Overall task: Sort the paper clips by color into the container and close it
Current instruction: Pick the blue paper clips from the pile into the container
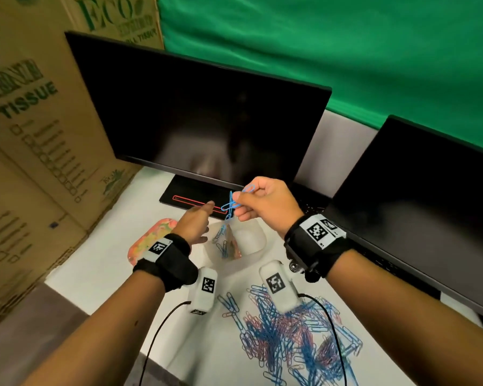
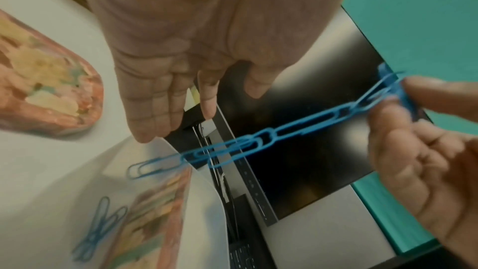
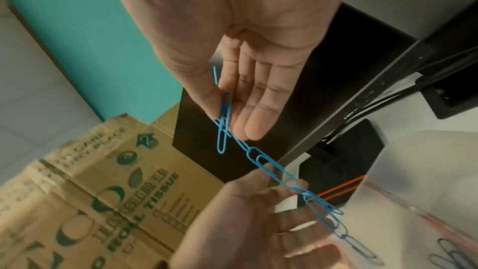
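Note:
My right hand (image 1: 238, 203) pinches the top of a chain of linked blue paper clips (image 1: 229, 207) between thumb and fingers (image 3: 220, 105). The chain (image 2: 258, 140) hangs down over the translucent two-compartment container (image 1: 251, 246). The bottom clip (image 2: 152, 168) dangles above the left compartment, where a few blue clips (image 2: 98, 230) lie. My left hand (image 1: 198, 218) is held beside the chain with straight fingers (image 2: 152, 114) and grips nothing; whether it touches the chain is unclear. A pile of mixed blue and pink clips (image 1: 290, 327) lies on the white table near me.
The container's pink floral lid (image 1: 148, 240) lies on the table left of the container. A black monitor (image 1: 201, 115) and its base (image 1: 184, 197) stand right behind it, with a second monitor (image 1: 418, 196) at right. Cardboard boxes (image 1: 25, 135) wall off the left.

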### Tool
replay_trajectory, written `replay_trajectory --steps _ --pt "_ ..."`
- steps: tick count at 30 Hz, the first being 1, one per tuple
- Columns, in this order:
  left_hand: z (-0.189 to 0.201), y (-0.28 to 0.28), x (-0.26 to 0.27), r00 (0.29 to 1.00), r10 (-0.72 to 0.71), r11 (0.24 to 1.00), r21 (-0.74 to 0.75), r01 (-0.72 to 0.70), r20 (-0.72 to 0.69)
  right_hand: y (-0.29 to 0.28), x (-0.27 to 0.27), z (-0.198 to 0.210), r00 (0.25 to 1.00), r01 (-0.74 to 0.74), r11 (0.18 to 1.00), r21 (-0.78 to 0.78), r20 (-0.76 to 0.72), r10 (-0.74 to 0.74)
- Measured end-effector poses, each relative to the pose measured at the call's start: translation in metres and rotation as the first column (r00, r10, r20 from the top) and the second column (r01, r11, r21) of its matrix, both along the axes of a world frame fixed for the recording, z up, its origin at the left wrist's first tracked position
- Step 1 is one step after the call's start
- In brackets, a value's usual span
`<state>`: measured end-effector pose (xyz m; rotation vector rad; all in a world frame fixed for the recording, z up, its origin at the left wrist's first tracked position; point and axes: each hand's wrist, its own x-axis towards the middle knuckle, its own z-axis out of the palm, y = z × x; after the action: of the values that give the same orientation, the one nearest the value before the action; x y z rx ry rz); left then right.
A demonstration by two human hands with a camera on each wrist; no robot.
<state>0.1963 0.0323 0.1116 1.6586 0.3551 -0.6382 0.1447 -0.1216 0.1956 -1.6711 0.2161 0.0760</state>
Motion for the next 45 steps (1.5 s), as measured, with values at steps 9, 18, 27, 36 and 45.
replay_trajectory --steps 9,18,27,36,45 --pt "-0.016 0.034 -0.016 0.999 0.028 0.998 0.052 -0.027 -0.021 0.021 0.013 -0.070 0.974 -0.085 0.915 -0.395 -0.225 -0.006" --pt "-0.024 0.028 -0.039 0.992 -0.113 0.986 0.127 0.106 0.050 -0.003 -0.005 -0.083 0.960 -0.077 0.870 -0.486 -0.273 -0.067" --pt "-0.067 -0.002 -0.092 0.500 -0.841 0.487 0.692 0.533 0.207 -0.078 -0.106 -0.126 0.922 -0.133 0.810 -0.572 -0.371 -0.111" --pt "-0.099 -0.011 -0.094 0.274 -0.961 0.131 0.832 0.539 -0.026 -0.072 -0.163 -0.168 0.929 -0.250 0.774 -0.582 -0.368 0.023" --pt "-0.111 -0.019 -0.094 0.217 -0.976 0.110 0.852 0.512 -0.004 -0.071 -0.162 -0.174 0.937 -0.208 0.799 -0.564 -0.350 -0.003"
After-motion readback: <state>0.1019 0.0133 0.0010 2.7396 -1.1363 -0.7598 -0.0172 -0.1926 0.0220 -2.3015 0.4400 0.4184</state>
